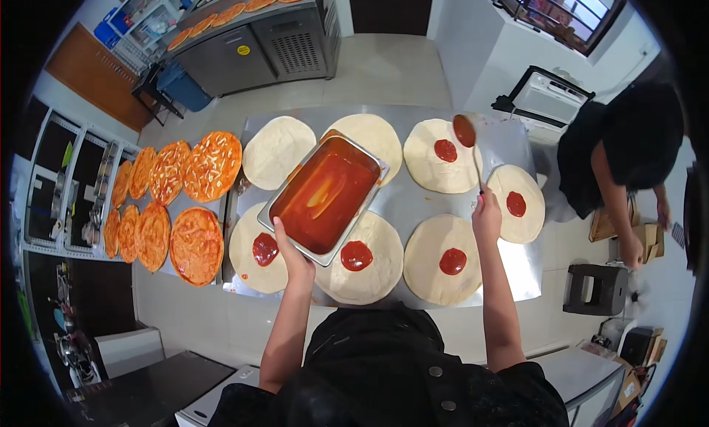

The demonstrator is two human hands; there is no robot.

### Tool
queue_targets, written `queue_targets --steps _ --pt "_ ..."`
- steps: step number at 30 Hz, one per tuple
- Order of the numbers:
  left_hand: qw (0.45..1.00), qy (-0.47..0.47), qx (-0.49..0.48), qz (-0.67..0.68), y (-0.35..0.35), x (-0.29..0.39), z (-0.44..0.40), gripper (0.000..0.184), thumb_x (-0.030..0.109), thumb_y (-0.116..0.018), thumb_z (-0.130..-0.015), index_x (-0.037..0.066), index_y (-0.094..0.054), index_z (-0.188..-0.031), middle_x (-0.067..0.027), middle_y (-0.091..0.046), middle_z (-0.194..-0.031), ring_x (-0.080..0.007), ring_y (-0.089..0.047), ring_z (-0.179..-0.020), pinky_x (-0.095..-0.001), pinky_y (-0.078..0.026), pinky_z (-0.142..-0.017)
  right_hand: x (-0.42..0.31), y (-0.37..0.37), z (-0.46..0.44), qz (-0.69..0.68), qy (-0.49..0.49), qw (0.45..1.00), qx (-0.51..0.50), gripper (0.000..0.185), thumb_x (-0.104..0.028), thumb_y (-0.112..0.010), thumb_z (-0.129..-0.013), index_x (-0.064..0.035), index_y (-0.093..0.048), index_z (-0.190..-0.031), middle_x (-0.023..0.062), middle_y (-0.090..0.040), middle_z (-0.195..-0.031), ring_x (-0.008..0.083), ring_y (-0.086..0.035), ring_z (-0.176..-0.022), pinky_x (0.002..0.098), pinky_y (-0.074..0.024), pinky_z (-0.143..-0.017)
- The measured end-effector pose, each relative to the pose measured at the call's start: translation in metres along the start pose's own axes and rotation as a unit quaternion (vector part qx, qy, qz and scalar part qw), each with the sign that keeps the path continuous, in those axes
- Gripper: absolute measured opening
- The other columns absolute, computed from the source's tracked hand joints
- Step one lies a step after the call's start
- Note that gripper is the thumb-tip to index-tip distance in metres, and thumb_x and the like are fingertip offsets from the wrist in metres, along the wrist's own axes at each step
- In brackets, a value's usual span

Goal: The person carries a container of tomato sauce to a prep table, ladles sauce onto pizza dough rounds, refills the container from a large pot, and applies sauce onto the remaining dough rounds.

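Note:
My left hand (292, 253) grips the near edge of a metal pan (323, 261) of red sauce, tilted above the dough rounds. In my right hand (486, 214) is the handle of a ladle (464, 131), whose sauce-coated bowl is over the right edge of the back dough round (425, 168). That round has a red sauce spot, as do the far right round (524, 183), the front right round (443, 279), the front middle round (380, 253) and the front left round (247, 268). Bare dough shows on the back left round (277, 154); the pan partly covers another (369, 131).
Sauced rounds (196, 246) stand on a surface at left, some with pale topping. Several more lie on a steel counter (221, 61) at the back. A co-worker in black (628, 131) bends at the right, near a dark stool (597, 289).

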State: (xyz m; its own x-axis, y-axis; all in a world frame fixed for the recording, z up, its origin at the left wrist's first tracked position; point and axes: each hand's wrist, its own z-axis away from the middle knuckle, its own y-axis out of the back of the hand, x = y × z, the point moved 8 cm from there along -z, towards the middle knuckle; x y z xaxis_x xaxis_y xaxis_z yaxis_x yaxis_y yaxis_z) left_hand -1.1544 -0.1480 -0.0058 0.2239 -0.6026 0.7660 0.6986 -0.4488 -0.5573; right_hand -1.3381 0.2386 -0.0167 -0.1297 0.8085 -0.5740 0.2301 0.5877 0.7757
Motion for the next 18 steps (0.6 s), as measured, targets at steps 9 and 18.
queue_targets --steps 9,18 --pt "1.0 0.012 -0.019 0.009 0.014 -0.001 -0.014 0.064 0.052 -0.046 -0.089 0.006 -0.037 -0.132 -0.0106 -0.042 -0.134 -0.0245 -0.042 -0.122 -0.0365 -0.033 -0.103 -0.006 -0.01 0.008 0.154 0.01 0.986 -0.056 0.033 -0.009 -0.048 -0.087 -0.0144 -0.049 -0.12 0.013 -0.057 -0.096 0.0346 -0.061 -0.07 0.0441 -0.0498 -0.06" --pt "0.999 0.02 -0.019 0.02 0.007 -0.001 -0.012 0.064 0.052 -0.046 -0.089 0.005 -0.037 -0.131 -0.0111 -0.043 -0.133 -0.0249 -0.042 -0.122 -0.037 -0.033 -0.103 0.002 -0.013 0.009 0.04 0.046 0.998 0.005 0.032 -0.003 -0.05 -0.084 -0.0088 -0.052 -0.116 0.0168 -0.06 -0.092 0.034 -0.061 -0.068 0.0414 -0.0492 -0.059"
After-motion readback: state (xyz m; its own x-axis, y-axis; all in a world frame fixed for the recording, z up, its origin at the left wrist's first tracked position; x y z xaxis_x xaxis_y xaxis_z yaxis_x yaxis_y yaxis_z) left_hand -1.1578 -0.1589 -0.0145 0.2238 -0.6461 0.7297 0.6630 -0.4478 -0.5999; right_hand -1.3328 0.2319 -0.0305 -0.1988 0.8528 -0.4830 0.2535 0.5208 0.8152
